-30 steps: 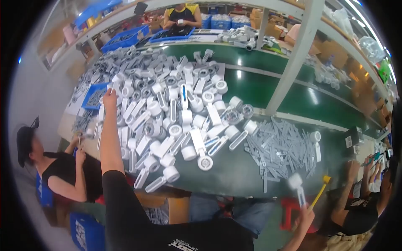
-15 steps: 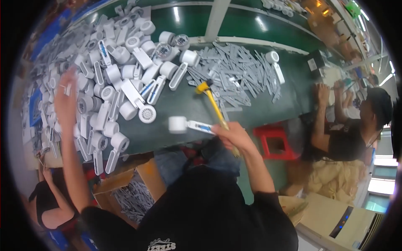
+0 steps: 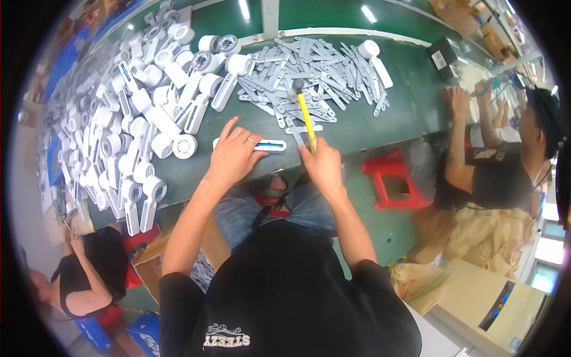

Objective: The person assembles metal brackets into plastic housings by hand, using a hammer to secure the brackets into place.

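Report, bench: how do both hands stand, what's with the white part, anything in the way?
Left hand holding white part, blue insert facing up. Right hand gripping yellow-handled hammer. Grey strips heaped just beyond, possibly crowding the hammer.

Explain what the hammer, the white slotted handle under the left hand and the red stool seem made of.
Hammer: yellow handle with tan end, smooth-looking, perhaps coated wood or plastic; dark head unclear.
White slotted handle: probably moulded plastic, smooth, given its clean rounded end.
Red stool: likely moulded plastic, smooth, judging by its uniform colour.
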A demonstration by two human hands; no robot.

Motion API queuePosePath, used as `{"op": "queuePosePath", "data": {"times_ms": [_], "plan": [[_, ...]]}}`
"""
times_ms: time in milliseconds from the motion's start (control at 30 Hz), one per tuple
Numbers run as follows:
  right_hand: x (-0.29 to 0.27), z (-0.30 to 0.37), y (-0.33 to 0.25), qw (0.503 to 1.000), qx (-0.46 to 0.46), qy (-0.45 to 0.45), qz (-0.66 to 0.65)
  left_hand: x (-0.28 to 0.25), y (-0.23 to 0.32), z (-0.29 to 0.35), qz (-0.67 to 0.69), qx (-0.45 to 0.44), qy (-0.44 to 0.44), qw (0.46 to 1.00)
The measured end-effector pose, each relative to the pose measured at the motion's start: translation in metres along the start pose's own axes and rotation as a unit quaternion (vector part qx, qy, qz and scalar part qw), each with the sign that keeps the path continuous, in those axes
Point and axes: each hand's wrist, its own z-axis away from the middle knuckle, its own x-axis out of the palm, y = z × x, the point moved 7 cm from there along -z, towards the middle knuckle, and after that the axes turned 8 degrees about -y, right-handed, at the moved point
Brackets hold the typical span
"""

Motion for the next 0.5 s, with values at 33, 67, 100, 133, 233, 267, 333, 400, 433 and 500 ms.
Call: {"op": "queuePosePath", "data": {"times_ms": [33,67,100,133,233,267,333,400,433,500], "plan": [[-0.004,-0.006,0.003,1.000,-0.009,0.015,-0.023,0.001,0.002,-0.006,-0.017,0.000,-0.008,1.000],[-0.010,-0.007,0.007,0.998,-0.018,0.029,-0.046,0.002,0.003,-0.010,-0.035,0.000,-0.015,0.999],[-0.021,-0.006,0.007,0.996,-0.003,0.030,-0.083,0.006,0.001,-0.013,-0.039,-0.012,-0.046,0.998],[-0.031,-0.003,0.013,0.992,-0.006,0.039,-0.117,0.000,0.005,-0.016,-0.040,-0.016,-0.046,0.998],[-0.066,0.026,-0.005,0.991,-0.028,0.041,-0.122,-0.036,0.025,-0.017,0.012,-0.060,0.062,0.996],[-0.070,0.036,-0.009,0.991,-0.057,0.045,-0.114,-0.035,0.034,-0.010,0.088,-0.118,0.052,0.988],[-0.057,0.055,-0.023,0.979,-0.175,0.053,-0.092,-0.007,0.044,0.010,0.379,-0.241,-0.020,0.893],[-0.039,0.072,-0.036,0.966,-0.248,0.020,-0.063,0.021,0.057,0.024,0.581,-0.288,0.016,0.761],[-0.035,0.075,-0.040,0.959,-0.270,0.009,-0.087,0.026,0.057,0.031,0.610,-0.288,0.023,0.738],[-0.034,0.079,-0.046,0.956,-0.252,-0.026,-0.151,0.031,0.054,0.042,0.667,-0.262,0.042,0.697]]}}
